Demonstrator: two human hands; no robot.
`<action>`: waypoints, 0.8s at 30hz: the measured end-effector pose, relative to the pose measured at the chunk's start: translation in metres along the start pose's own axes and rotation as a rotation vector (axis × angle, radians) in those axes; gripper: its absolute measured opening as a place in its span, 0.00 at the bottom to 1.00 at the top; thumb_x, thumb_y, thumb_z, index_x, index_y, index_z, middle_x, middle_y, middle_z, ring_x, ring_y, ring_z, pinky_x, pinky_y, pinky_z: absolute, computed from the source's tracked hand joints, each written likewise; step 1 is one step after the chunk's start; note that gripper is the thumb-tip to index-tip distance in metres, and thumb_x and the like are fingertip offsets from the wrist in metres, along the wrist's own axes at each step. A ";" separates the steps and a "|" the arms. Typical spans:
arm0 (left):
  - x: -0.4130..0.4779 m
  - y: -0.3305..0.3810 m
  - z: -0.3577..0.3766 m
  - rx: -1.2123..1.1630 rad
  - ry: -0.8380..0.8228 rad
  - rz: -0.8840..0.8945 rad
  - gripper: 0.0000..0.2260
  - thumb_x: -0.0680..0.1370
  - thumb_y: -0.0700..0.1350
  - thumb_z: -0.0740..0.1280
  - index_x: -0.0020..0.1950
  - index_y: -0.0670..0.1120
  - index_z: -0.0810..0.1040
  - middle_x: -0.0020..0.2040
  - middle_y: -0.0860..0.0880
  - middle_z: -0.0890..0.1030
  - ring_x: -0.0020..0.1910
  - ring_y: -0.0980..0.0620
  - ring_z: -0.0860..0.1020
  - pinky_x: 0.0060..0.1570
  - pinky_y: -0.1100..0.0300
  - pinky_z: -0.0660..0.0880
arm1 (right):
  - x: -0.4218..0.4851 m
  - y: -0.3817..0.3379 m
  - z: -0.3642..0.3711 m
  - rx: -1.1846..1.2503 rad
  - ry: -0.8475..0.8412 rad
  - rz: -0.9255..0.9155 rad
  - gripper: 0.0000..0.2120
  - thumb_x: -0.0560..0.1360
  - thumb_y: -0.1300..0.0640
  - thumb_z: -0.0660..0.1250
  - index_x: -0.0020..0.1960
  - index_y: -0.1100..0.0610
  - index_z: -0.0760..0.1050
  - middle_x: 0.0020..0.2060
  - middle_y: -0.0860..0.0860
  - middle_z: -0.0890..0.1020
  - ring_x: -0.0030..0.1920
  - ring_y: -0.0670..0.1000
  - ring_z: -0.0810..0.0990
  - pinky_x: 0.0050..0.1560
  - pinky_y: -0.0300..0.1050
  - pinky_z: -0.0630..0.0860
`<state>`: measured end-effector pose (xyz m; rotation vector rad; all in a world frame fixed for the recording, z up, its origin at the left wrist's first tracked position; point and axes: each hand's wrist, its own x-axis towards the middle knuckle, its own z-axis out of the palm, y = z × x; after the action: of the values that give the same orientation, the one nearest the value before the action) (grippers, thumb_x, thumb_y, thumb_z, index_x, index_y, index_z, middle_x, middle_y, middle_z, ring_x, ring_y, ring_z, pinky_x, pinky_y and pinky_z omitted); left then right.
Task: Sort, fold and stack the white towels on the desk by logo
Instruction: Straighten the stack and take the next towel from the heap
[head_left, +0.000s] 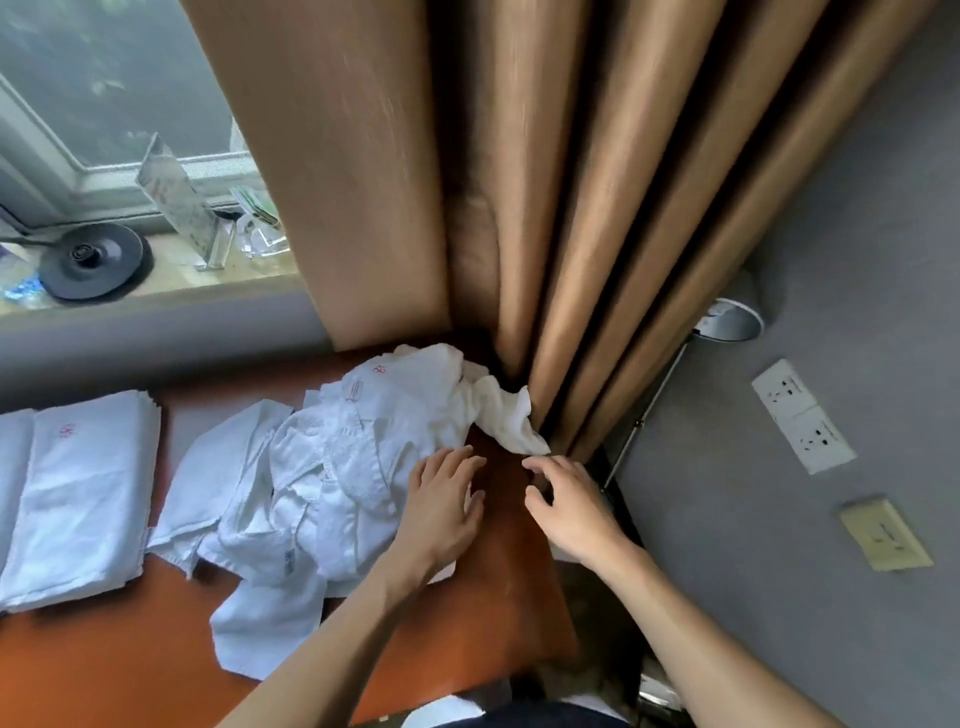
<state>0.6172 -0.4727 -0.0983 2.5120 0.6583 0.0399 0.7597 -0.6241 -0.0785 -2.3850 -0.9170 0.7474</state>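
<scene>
**Limp towels, best taken by a corner**

The loose towels are heaped on the surface, a folded stack laid at the left; the light, limp cloth is judged to tangle; the left hand is spread flat at the heap's edge, the right hand loosely curled, nothing held.

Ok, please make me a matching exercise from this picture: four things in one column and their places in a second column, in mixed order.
Things
1. folded towel stack
2. loose towel pile
3. black round base
4. white socket plate

Places
A. on the grey wall, at the right
B. on the window sill
C. middle of the desk, in front of the curtain
D. left end of the desk

Pairs: 1-D, 2-C, 3-B, 4-A
</scene>
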 end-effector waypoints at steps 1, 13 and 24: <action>0.004 -0.002 -0.001 -0.009 0.013 -0.013 0.20 0.82 0.49 0.63 0.75 0.53 0.71 0.76 0.55 0.69 0.78 0.52 0.62 0.78 0.51 0.53 | 0.009 -0.004 -0.002 -0.005 -0.025 -0.006 0.19 0.83 0.52 0.62 0.74 0.50 0.72 0.69 0.45 0.74 0.71 0.47 0.69 0.73 0.43 0.65; 0.057 0.009 0.029 -0.026 -0.030 -0.139 0.24 0.81 0.48 0.63 0.78 0.51 0.68 0.79 0.51 0.66 0.78 0.47 0.61 0.76 0.51 0.56 | 0.127 0.021 -0.003 -0.022 -0.177 -0.137 0.22 0.81 0.57 0.66 0.74 0.55 0.70 0.71 0.48 0.71 0.70 0.50 0.72 0.65 0.41 0.70; 0.081 0.026 0.092 -0.071 -0.060 -0.364 0.25 0.78 0.42 0.66 0.76 0.45 0.71 0.77 0.44 0.69 0.74 0.41 0.67 0.72 0.49 0.66 | 0.190 0.082 0.023 -0.203 -0.385 -0.288 0.29 0.79 0.57 0.70 0.78 0.53 0.66 0.81 0.50 0.47 0.78 0.59 0.64 0.72 0.49 0.71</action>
<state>0.7147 -0.4998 -0.1718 2.2801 1.0573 -0.1402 0.9013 -0.5382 -0.2049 -2.2388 -1.5210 1.0582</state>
